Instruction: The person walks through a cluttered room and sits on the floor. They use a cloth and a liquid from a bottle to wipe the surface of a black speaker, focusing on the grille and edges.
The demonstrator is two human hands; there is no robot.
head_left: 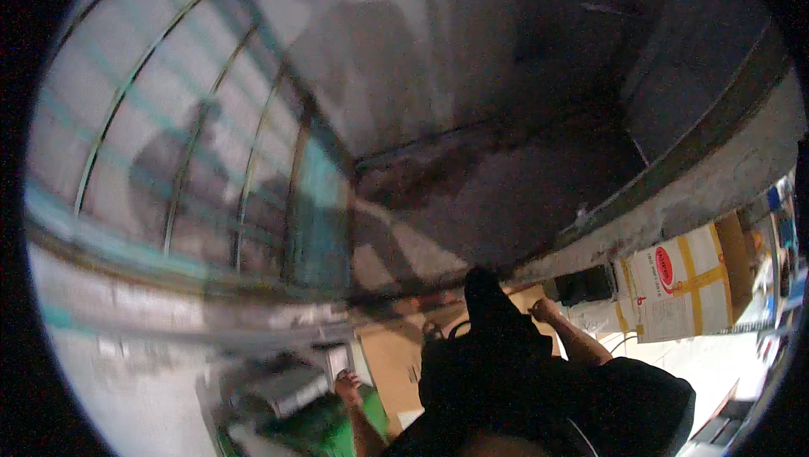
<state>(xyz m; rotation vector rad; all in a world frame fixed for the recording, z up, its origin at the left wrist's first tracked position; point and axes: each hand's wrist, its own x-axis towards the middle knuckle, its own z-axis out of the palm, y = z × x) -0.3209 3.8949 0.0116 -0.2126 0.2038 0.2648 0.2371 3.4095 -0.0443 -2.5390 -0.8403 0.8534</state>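
Observation:
My left hand [347,386] hangs low on the left, in front of a bright green surface [324,433] and next to a small pale panel [360,358]. Its fingers are too blurred to make out their shape or anything in them. On the right, my right hand [543,310] is held out from my dark clothing, its fingers curled in; no object shows in it. Near that hand are a black item [583,286] and a white carton with yellow tape [674,276], though the hand appears apart from both.
A low concrete ledge [666,196] curves across the right, bordering a dark floor area [506,196]. A barred window [168,120] with a teal frame fills the left, with shadows of people on it. Brown cardboard [392,373] lies by my legs.

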